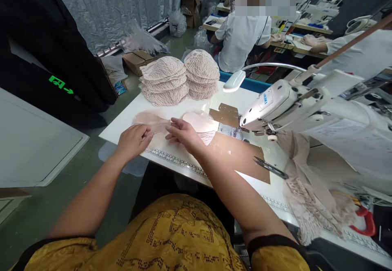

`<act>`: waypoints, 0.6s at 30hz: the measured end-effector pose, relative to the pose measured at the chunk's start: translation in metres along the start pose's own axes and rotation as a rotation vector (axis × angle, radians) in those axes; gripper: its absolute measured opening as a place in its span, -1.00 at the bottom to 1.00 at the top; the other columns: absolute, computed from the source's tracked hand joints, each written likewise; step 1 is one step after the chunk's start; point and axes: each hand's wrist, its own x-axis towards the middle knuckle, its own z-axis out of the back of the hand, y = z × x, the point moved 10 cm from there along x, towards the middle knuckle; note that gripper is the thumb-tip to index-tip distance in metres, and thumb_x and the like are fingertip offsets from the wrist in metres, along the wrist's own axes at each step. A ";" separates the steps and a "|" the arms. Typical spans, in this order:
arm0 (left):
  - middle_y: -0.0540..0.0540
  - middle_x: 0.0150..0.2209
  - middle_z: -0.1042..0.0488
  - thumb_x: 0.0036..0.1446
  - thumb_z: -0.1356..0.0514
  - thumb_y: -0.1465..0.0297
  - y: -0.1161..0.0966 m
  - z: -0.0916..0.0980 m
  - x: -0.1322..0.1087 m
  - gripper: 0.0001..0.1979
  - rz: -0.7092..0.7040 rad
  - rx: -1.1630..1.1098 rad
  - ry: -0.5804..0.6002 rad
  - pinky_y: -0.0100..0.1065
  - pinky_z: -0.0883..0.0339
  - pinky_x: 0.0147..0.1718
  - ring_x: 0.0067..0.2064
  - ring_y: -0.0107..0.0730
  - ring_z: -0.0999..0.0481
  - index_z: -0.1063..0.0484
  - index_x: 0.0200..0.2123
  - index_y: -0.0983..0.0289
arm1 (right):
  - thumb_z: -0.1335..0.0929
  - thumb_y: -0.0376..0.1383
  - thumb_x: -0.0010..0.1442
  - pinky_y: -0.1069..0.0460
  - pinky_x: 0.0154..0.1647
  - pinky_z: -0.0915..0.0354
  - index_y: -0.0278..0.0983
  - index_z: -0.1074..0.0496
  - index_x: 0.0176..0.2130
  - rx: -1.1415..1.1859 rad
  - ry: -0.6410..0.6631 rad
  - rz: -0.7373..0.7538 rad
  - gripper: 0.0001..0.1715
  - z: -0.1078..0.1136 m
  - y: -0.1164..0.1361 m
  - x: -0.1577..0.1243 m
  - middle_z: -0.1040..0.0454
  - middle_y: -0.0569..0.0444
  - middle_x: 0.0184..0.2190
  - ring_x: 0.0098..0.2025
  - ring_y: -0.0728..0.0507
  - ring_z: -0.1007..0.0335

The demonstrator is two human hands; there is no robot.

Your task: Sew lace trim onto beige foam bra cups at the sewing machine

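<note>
A sheer pale pink fabric piece (150, 119) lies above the near left part of the sewing table. My left hand (133, 141) is closed on its near edge, thumb against the curled fingers. To the right, my right hand (185, 135) has its fingertips at the fabric's other end, which looks drawn taut and narrow there. Just beyond my right wrist lies a pale pink bra cup (199, 122), with a patterned lace part (208, 137) showing beneath it. Part of that lace is hidden by my forearm.
Two stacks of lace-covered cups, a left stack (164, 81) and a right stack (202, 75), stand at the table's back. A sewing machine (275, 99) occupies the right, near tweezers (269, 167) and brown card (241, 152). A co-worker in white (241, 38) sits beyond.
</note>
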 end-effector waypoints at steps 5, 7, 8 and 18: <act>0.08 -0.32 -0.48 0.26 -0.01 0.19 0.004 0.002 -0.003 -0.71 -0.005 -0.062 -0.008 -0.30 -0.28 -0.27 -0.20 -0.20 -0.46 -0.40 -0.20 0.25 | -0.34 -0.28 0.25 0.12 -0.60 -0.15 -0.31 -0.41 -0.35 -0.025 -0.040 -0.049 -0.84 -0.025 -0.014 0.032 -0.33 0.21 -0.65 -0.64 0.06 -0.13; 0.07 -0.29 -0.49 0.26 -0.02 0.17 0.010 0.005 -0.008 -0.70 0.013 -0.216 0.020 -0.32 -0.31 -0.27 -0.22 -0.24 -0.46 -0.41 -0.19 0.25 | -0.37 -0.28 0.22 0.12 -0.56 -0.15 -0.28 -0.38 -0.43 -0.004 -0.041 -0.008 -0.81 -0.030 -0.009 0.026 -0.27 0.25 -0.68 -0.63 0.06 -0.11; 0.05 -0.28 -0.49 0.27 -0.02 0.16 0.013 0.009 -0.011 -0.69 0.034 -0.327 0.019 -0.34 -0.32 -0.28 -0.23 -0.28 -0.47 -0.41 -0.18 0.24 | -0.38 -0.28 0.19 0.12 -0.52 -0.17 -0.28 -0.37 -0.45 0.023 -0.024 0.024 -0.81 -0.031 -0.004 0.019 -0.28 0.26 -0.66 -0.61 0.06 -0.15; -0.11 -0.02 -0.44 0.31 -0.01 0.26 -0.082 0.037 0.037 -0.80 -0.307 -0.561 -0.179 -0.16 -0.33 0.08 0.05 -0.25 -0.45 -0.39 -0.09 0.00 | -0.58 -0.06 -0.26 0.06 -0.36 -0.32 -0.23 -0.46 -0.29 0.486 0.106 0.000 -0.45 0.011 -0.031 -0.096 -0.45 0.19 -0.44 -0.43 -0.02 -0.35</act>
